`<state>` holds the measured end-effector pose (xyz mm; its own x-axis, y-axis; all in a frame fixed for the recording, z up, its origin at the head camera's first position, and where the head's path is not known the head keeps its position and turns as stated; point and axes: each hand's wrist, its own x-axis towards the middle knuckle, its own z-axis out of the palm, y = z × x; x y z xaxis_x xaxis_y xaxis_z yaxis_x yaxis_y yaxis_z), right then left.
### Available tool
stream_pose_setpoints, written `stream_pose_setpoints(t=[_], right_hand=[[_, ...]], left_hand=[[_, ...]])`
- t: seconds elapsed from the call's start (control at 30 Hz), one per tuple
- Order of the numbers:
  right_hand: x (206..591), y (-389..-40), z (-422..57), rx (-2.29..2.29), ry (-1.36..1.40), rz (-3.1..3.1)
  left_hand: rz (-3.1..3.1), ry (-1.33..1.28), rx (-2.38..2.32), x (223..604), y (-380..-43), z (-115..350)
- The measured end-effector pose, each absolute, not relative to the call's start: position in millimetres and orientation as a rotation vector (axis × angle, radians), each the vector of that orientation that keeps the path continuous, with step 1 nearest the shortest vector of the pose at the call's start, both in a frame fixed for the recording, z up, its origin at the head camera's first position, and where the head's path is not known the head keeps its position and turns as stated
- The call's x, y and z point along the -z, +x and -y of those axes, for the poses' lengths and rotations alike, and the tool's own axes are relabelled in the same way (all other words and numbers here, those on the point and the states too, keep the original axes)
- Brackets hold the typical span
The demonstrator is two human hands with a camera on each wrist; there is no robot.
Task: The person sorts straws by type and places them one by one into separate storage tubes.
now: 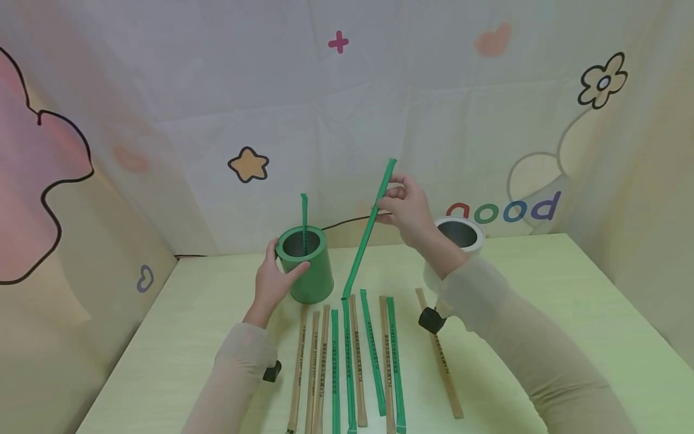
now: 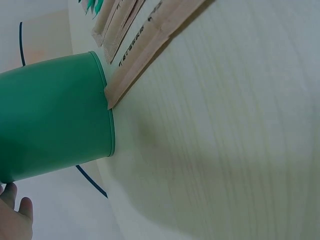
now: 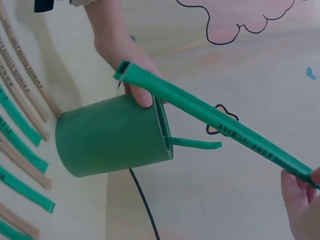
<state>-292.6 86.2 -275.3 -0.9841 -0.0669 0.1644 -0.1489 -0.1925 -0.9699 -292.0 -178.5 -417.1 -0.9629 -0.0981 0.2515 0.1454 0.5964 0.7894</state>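
Note:
A green cup [image 1: 314, 278] stands upright at the table's back edge, with one green wrapped straw [image 1: 304, 210] sticking up out of it. My left hand [image 1: 273, 278] grips this cup near the rim, thumb in front and fingers around the left side. Between the thumb and fingers of my right hand [image 1: 408, 208], another green wrapped straw [image 3: 210, 119] is pinched near its upper end. That straw slants down to the left, beside the cup and apart from it. In the left wrist view, only some fingertips [image 2: 25, 207] show by the cup.
Several brown wrapped straws [image 1: 356, 361] and green wrapped straws [image 1: 335, 367] lie in a row on the table [image 1: 162, 349]. A separate brown straw [image 1: 447, 380] lies to the right. Behind my right forearm stands a white cup [image 1: 476, 240], partly hidden. A dark cable [image 1: 347, 222] runs behind.

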Motion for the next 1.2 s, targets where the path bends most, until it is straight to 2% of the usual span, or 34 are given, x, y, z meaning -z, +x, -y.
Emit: stream_pose_setpoints(t=[0.57, 1.2], right_hand=[[275, -305, -58, -2.445, 0.267, 1.47], [318, -312, -24, -2.33, 0.247, 1.662]], left_hand=[[2.555, -0.057, 1.294, 418, -293, 179], [2.549, -0.057, 1.286, 419, -293, 179]])
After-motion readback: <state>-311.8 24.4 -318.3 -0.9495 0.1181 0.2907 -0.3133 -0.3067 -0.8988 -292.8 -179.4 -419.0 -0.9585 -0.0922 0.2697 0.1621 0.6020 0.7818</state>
